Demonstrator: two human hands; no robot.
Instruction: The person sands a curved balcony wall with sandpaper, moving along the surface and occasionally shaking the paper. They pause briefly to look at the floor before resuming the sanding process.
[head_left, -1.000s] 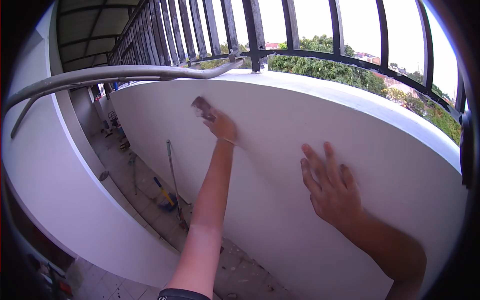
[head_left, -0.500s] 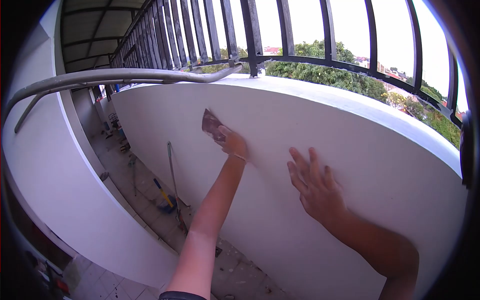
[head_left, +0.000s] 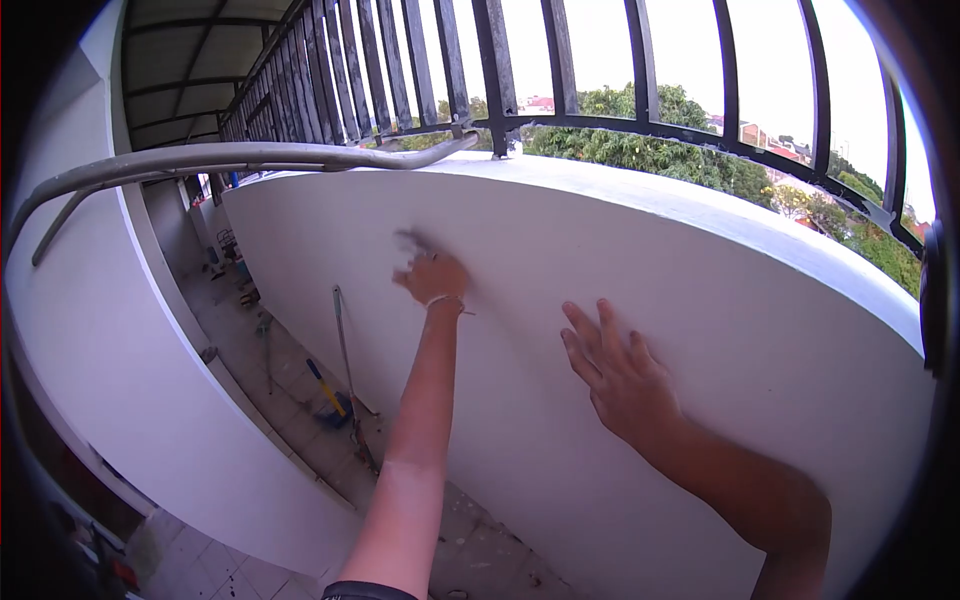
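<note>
Fingers [head_left: 609, 328] of the right hand [head_left: 637, 396] splay on the white wall [head_left: 530, 235]; leftward, I can't tell if the left hand [head_left: 438, 279] pinches the blurred sheet [head_left: 411, 240].

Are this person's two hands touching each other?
Apart. The head view plainly shows bare wall between the left hand and the right hand.

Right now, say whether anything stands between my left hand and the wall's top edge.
Yes: the grey handrail crosses the view at that edge, above your left hand; the white wall between shows no obstacle.
</note>
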